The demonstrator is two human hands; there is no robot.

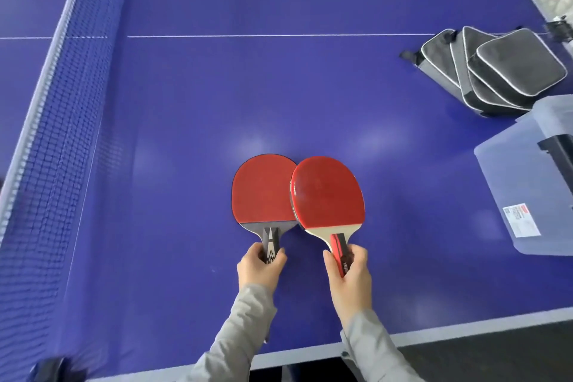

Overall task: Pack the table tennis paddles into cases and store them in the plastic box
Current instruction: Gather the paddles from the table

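- Left paddle (262, 189) gripped at its handle by left hand (259, 267), fingers closed; blade lies flat on table (310, 87).
- Right paddle (328, 192) held by closed right hand (350, 276), tilted, its edge overlapping the left paddle.
- Cases (493, 71) stacked far right; box (533, 183) just beside them.
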